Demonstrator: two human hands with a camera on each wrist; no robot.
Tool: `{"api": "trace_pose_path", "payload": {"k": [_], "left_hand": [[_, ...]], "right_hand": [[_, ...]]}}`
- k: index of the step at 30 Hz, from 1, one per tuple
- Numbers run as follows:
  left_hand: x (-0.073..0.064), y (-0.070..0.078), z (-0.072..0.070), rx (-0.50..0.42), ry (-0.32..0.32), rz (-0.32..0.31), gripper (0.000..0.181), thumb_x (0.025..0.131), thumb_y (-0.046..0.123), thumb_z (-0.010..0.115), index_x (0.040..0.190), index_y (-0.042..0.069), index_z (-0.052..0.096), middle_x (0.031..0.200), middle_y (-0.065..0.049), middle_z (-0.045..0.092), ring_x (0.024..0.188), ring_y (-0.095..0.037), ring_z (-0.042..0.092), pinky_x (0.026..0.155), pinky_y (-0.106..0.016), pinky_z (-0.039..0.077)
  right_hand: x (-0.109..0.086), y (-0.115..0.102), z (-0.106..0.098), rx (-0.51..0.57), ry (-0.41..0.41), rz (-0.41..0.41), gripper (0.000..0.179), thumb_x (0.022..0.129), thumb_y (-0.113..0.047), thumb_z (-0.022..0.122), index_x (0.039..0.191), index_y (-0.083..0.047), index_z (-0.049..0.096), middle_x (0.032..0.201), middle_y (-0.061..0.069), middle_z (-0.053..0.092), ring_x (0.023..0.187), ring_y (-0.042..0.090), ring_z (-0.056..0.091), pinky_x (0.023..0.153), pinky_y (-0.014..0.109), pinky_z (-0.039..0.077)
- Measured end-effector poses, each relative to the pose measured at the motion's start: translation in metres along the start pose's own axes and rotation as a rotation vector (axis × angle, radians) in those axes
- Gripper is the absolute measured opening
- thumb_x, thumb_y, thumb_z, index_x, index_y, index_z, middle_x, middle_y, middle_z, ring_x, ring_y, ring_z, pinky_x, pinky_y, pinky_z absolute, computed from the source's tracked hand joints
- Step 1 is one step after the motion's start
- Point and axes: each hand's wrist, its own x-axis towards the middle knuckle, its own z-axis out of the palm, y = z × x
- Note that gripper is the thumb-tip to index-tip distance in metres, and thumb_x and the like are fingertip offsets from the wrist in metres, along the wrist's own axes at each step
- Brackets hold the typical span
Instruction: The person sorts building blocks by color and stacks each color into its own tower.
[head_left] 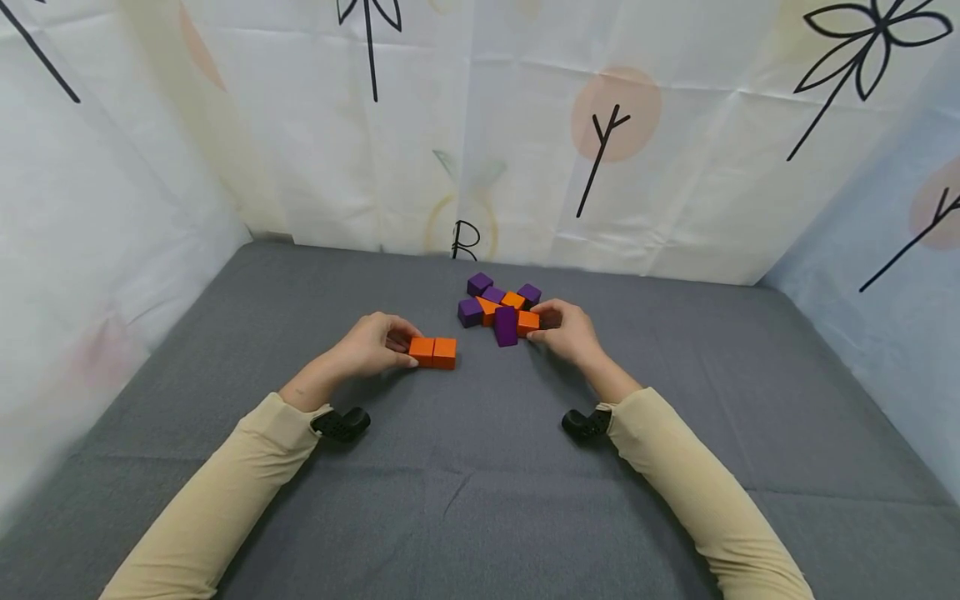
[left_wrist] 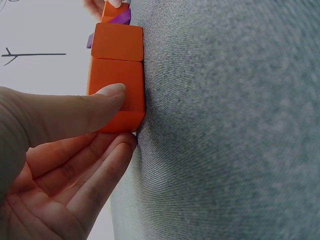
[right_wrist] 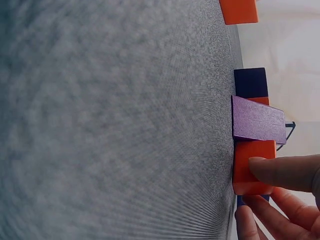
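Two orange blocks (head_left: 444,354) sit side by side on the grey cloth. My left hand (head_left: 375,346) pinches the nearer-to-hand one, the left orange block (left_wrist: 117,75), with the thumb on its front face and the fingers behind. My right hand (head_left: 567,332) grips another orange block (right_wrist: 254,167) at the right edge of a cluster, its thumb on the front face. Against that block leans a purple block (right_wrist: 257,121), tilted in the head view. Behind them lie an orange triangular block (head_left: 487,312) and several purple cubes (head_left: 470,312), partly hidden by one another.
The grey cloth (head_left: 465,517) covers the table around both hands. A white patterned curtain (head_left: 517,167) hangs along the back and sides. Dark wrist devices (head_left: 341,424) are strapped over the beige sleeves (head_left: 682,467).
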Motion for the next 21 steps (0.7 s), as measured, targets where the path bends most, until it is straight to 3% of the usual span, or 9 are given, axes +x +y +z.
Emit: {"api": "trace_pose_path", "payload": {"k": [15,21], "left_hand": [[0.0004,0.0002,0.0003,0.004,0.006,0.007,0.036,0.083,0.001,0.072,0.117,-0.007,0.063,0.114,-0.023,0.065,0.103,-0.033,0.065,0.089,-0.04,0.054],[-0.0008,0.0009,0.0001,0.007,0.008,0.001,0.037,0.083,0.001,0.072,0.118,-0.006,0.063,0.114,-0.022,0.065,0.103,-0.033,0.064,0.09,-0.041,0.054]], "right_hand": [[-0.0039,-0.0012,-0.0048,0.08,0.043,0.033,0.041,0.084,-0.008,0.072,0.123,-0.004,0.06,0.121,0.019,0.063,0.112,0.032,0.06,0.094,0.044,0.05],[-0.0089,-0.0087,-0.0085,0.095,0.068,-0.015,0.042,0.083,-0.009,0.073,0.123,-0.004,0.06,0.121,0.019,0.064,0.112,0.031,0.061,0.092,0.043,0.051]]}}
